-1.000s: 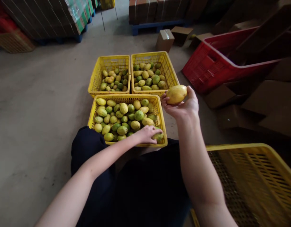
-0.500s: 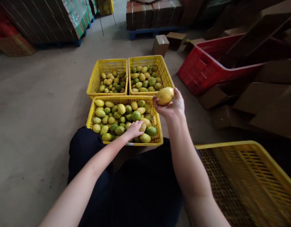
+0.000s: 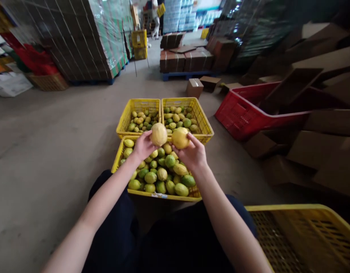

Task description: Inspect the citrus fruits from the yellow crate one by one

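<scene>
My left hand (image 3: pixel 144 145) is closed on a pale yellow fruit (image 3: pixel 159 134). Close to its right, my right hand (image 3: pixel 192 149) grips a brighter yellow fruit (image 3: pixel 180 138). Both fruits are held up side by side over the near yellow crate (image 3: pixel 177 197), which holds many green and yellow fruits (image 3: pixel 162 174). Behind it stand a back left yellow crate (image 3: pixel 123 118) and a back right yellow crate (image 3: pixel 205 123), both with similar fruits inside.
A red crate (image 3: pixel 234 117) with cardboard stands at the right, among cardboard boxes (image 3: pixel 320 151). Another yellow crate (image 3: pixel 300 207) is at the lower right. Stacked cartons (image 3: pixel 175 60) rest on a blue pallet ahead. A person (image 3: pixel 156 19) is far back.
My left hand has risen out of the near crate with the pale fruit. My right hand has moved left with its fruit, beside the other. The view has tilted up.
</scene>
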Motion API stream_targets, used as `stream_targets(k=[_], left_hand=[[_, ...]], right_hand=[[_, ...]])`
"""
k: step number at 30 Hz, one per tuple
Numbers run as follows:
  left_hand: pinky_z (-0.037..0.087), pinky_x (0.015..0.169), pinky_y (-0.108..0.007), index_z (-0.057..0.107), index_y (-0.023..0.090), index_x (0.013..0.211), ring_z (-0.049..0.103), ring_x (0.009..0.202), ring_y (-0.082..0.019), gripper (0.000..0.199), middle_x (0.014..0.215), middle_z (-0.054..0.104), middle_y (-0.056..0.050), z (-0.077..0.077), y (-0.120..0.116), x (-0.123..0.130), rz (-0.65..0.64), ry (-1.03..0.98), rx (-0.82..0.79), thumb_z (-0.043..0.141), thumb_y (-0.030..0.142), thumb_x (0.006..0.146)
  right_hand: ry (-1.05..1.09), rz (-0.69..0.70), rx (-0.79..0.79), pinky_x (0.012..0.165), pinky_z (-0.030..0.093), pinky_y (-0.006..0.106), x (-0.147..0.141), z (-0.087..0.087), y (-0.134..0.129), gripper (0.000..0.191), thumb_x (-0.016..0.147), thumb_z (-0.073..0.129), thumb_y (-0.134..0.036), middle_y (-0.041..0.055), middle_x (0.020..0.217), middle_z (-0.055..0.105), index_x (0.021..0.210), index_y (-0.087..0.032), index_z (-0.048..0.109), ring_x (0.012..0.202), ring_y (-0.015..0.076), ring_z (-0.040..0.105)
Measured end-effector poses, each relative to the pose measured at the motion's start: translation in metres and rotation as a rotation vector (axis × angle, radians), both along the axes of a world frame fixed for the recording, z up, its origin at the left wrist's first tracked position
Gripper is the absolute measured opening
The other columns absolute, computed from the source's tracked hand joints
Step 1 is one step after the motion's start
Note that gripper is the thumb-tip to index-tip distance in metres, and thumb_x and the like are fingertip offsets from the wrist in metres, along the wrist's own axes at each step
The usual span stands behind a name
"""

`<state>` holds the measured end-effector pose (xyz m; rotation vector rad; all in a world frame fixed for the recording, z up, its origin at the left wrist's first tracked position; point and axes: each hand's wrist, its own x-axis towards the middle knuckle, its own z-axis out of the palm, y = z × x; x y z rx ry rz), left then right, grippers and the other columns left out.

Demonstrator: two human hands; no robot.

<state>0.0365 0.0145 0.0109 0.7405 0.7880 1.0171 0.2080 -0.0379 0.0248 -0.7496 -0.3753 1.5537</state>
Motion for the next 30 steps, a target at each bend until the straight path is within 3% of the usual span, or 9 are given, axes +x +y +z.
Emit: stream_targets(k=[5, 9, 13, 23, 30], left_hand=[[0.057, 0.089, -0.039, 0.061, 0.018, 0.117, 0.065, 0.109, -0.024, 0.054, 0.112, 0.070, -0.010, -0.003, -0.014, -0.005, 0.116, 0.026, -0.015, 0.037, 0.059, 0.090], [0.058, 0.088, -0.036, 0.056, 0.017, 0.133, 0.067, 0.108, -0.023, 0.058, 0.111, 0.072, -0.009, 0.004, -0.020, -0.008, 0.235, -0.034, -0.103, 0.027, 0.052, 0.097], [0.057, 0.086, -0.035, 0.053, 0.012, 0.137, 0.069, 0.104, -0.023, 0.061, 0.111, 0.073, -0.011, 0.015, -0.022, -0.012, 0.265, -0.106, -0.059, 0.026, 0.047, 0.096], [0.055, 0.085, -0.036, 0.067, 0.017, 0.108, 0.071, 0.099, -0.025, 0.060, 0.099, 0.075, -0.009, 0.004, -0.031, -0.027, 0.334, 0.054, 0.231, 0.035, 0.060, 0.082], [0.053, 0.093, -0.038, 0.072, 0.019, 0.086, 0.070, 0.099, -0.026, 0.042, 0.099, 0.076, -0.008, -0.003, -0.024, -0.029, 0.363, 0.170, 0.480, 0.042, 0.048, 0.083]], right_hand=[[-0.278, 0.036, 0.087, 0.066, 0.056, 0.030, -0.028, -0.007, -0.006, 0.039, 0.067, 0.077, -0.052, 0.0049, 0.087, 0.076, 0.090, -0.021, 0.072, 0.080, 0.0223, 0.070], [-0.508, -0.061, 0.177, 0.081, 0.054, 0.032, -0.046, -0.017, -0.009, 0.043, 0.066, 0.080, -0.051, 0.0036, 0.097, 0.076, 0.097, -0.021, 0.073, 0.092, 0.0238, 0.069], [-0.646, -0.146, 0.237, 0.088, 0.053, 0.036, -0.058, -0.023, -0.014, 0.049, 0.065, 0.082, -0.049, 0.0047, 0.102, 0.076, 0.103, -0.021, 0.071, 0.096, 0.0258, 0.067], [-0.772, -0.199, 0.287, 0.083, 0.059, 0.041, -0.070, -0.005, -0.030, 0.053, 0.056, 0.089, -0.043, 0.0061, 0.101, 0.075, 0.102, -0.024, 0.069, 0.094, 0.0273, 0.070], [-0.897, -0.194, 0.316, 0.082, 0.059, 0.043, -0.058, -0.018, -0.024, 0.055, 0.059, 0.088, -0.042, 0.0078, 0.103, 0.074, 0.106, -0.024, 0.067, 0.095, 0.0288, 0.070]])
